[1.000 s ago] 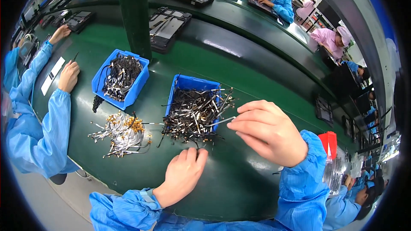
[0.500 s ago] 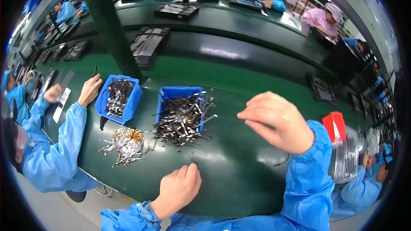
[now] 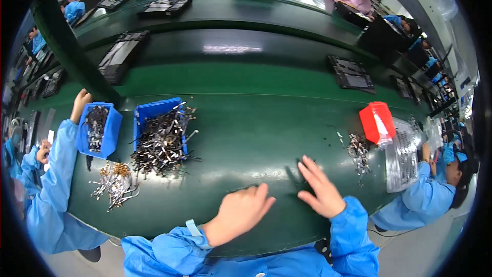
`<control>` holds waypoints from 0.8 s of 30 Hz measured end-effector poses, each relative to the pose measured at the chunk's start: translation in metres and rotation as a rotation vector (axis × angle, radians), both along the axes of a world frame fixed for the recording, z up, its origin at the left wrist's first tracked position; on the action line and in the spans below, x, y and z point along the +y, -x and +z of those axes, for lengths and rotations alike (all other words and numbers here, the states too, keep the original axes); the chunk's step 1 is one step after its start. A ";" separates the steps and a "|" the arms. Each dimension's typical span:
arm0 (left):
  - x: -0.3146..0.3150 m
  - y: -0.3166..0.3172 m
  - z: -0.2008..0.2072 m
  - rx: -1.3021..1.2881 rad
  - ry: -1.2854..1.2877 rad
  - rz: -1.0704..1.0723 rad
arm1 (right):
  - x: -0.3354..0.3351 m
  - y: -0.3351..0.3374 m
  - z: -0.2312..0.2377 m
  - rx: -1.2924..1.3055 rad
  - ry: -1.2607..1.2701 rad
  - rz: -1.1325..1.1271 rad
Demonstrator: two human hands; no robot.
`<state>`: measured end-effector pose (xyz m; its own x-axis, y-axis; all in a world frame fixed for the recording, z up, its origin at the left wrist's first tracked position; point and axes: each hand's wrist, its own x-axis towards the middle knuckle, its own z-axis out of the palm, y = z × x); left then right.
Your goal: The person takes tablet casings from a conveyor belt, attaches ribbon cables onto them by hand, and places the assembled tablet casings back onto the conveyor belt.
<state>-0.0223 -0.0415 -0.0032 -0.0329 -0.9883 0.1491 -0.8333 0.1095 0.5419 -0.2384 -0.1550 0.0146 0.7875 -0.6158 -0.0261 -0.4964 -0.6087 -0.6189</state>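
My left hand (image 3: 241, 213) is low over the green table, fingers curled and thumb sticking out to the right. A thin dark sliver shows behind its knuckles, but what the fingers hold, if anything, is hidden. To its right, my right hand (image 3: 323, 195) is open, fingers spread and slightly bent just above the tabletop, with nothing seen in it. On the left, a blue bin (image 3: 160, 104) overflows with a heap of short black and silver cables (image 3: 161, 143). In front of that lies a loose pile of white cables with gold ends (image 3: 116, 182).
A second blue bin (image 3: 110, 138) with dark parts stands far left, beside a co-worker's blue sleeve (image 3: 56, 164). On the right are a small pile of metallic pieces (image 3: 359, 151), a red bin (image 3: 375, 123) and a clear plastic tray (image 3: 401, 159). Another person sits beyond the tray.
My view has turned right, so the bins sit further left. My right hand has come down toward the table and its fingers have spread. My left hand is now closer to it.
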 end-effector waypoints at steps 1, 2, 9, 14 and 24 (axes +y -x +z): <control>0.000 0.003 0.010 -0.077 0.052 -0.027 | 0.008 -0.001 -0.012 0.149 0.146 0.045; 0.003 0.000 0.018 -0.059 0.099 -0.047 | 0.015 -0.004 -0.016 0.183 0.219 0.011; 0.012 -0.121 0.092 0.089 0.224 0.614 | 0.046 -0.130 -0.031 -0.034 0.239 0.229; 0.014 -0.214 0.048 0.088 0.199 0.724 | 0.041 -0.175 -0.028 -0.211 0.306 0.240; 0.020 -0.227 0.032 0.313 -0.058 0.709 | -0.033 -0.292 0.060 -0.278 0.325 0.631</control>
<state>0.2048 -0.0219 0.0287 0.6450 -0.7642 -0.0052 -0.5008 -0.4278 0.7525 0.0533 -0.1878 0.0749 0.9437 0.0104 0.3308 0.1541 -0.8983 -0.4115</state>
